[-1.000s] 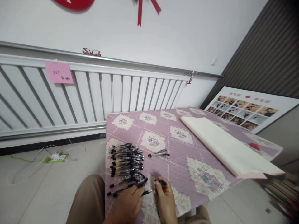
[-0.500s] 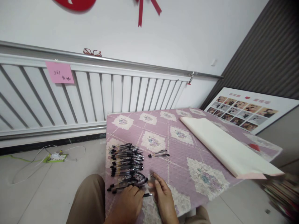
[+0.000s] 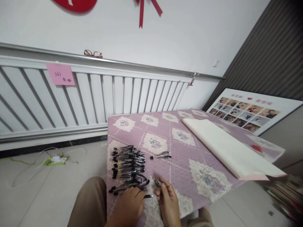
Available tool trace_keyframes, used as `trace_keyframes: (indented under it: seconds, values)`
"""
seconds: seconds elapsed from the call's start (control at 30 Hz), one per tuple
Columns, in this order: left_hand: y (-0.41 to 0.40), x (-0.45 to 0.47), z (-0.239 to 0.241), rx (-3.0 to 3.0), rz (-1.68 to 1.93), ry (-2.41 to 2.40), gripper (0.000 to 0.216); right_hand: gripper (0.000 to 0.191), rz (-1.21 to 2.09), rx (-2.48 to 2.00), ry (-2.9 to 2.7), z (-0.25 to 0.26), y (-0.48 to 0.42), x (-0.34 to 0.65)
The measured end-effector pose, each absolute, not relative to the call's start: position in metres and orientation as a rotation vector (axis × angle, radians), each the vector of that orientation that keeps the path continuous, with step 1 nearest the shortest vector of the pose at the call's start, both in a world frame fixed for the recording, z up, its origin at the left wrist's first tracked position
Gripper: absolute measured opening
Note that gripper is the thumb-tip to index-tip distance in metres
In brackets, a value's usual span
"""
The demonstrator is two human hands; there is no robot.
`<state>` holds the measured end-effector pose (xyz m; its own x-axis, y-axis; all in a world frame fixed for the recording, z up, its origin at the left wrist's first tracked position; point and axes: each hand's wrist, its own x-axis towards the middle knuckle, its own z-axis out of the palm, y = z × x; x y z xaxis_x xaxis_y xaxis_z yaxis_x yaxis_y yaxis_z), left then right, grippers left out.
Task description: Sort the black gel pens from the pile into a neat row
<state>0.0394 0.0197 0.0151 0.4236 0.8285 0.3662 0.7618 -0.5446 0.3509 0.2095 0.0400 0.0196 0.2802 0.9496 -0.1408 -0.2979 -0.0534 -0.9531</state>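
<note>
The left hand (image 3: 129, 205) lay on the near edge of the table (image 3: 201, 148), fingers curled shut around a pen (image 3: 148, 196) whose dark tip stuck out to the right, toward the other hand. That grip looked meant to hold the barrel steady with its end exposed. The right hand (image 3: 168, 201) sat just beside it, thumb and fingertips pinched together on a cap (image 3: 157, 182) (too small to be sure it was one), raised a little above the cloth and close to the pen's tip but apart from it.

Directly beyond the left hand was the pile (image 3: 127, 162) of black pens, stacked roughly parallel along the table's left side. Lying within easy reach of that hand, it seemed to serve as the supply. Two pens (image 3: 161, 155) lay on their own to the right of the pile, well clear of it, likely to separate them from the rest.

A long white roll (image 3: 227, 148) lay slantwise across the far right of the table, away from both hands. A knee (image 3: 91, 201) showed left of the table, and glasses (image 3: 92, 53) rested on the radiator (image 3: 94, 94) behind.
</note>
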Motion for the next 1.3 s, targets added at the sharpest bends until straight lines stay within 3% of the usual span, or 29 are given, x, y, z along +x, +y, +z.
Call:
trace_keyframes:
  seconds: [0.17,0.53,1.07,1.23,1.3]
  values:
    - [0.02,0.037,0.009,2.461,0.936,1.432,0.03,0.035,1.107,-1.28,-0.95,0.025,0.035,0.207]
    - [0.02,0.037,0.007,2.488,0.956,1.472,0.024,0.037,0.873,-1.316,-1.558,0.033,0.035,0.197]
    - [0.02,0.037,0.01,2.446,0.792,1.511,0.019,0.029,0.895,-1.273,-1.564,0.038,0.035,0.198]
    - [0.021,0.037,0.007,2.441,0.791,1.558,0.018,0.015,1.061,-1.262,-1.527,0.034,0.036,0.205]
    - [0.021,0.038,0.006,2.432,0.797,1.559,0.017,0.021,1.158,-1.237,-1.455,0.03,0.037,0.207]
